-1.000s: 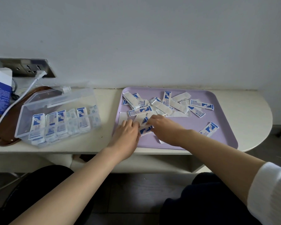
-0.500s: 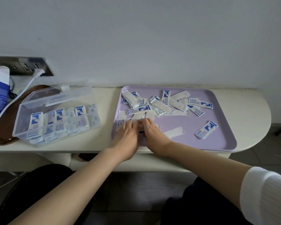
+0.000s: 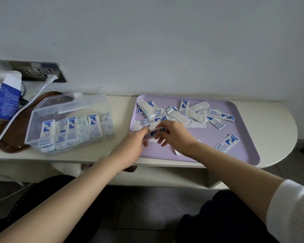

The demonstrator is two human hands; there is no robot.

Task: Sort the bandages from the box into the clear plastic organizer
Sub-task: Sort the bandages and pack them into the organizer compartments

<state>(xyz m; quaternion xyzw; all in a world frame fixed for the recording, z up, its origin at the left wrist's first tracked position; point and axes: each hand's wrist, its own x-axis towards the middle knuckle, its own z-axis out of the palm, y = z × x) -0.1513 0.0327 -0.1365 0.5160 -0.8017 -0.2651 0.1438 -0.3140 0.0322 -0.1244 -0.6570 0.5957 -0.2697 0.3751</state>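
Observation:
A lilac tray [image 3: 235,149] on the table holds several loose white-and-blue bandages [image 3: 182,114], mostly at its far side, with one lone bandage [image 3: 227,143] at the near right. Over the tray's near left corner, my left hand [image 3: 130,148] and my right hand [image 3: 174,135] together hold a small stack of bandages [image 3: 155,133] lifted off the tray. Left of the tray stands the clear plastic organizer [image 3: 33,123], lid open, with bandages standing in several compartments [image 3: 72,130].
An opened blue-and-white bandage box [image 3: 6,99] stands at far left on a brown tray [image 3: 9,139]. A white cable [image 3: 23,107] runs from a wall socket [image 3: 40,71] across that tray. The table's rounded end [image 3: 284,137] lies to the right.
Both hands gathered bandages at the tray's near left and have lifted them slightly off the tray. A white strip that my right hand uncovered now lies partly under my right wrist.

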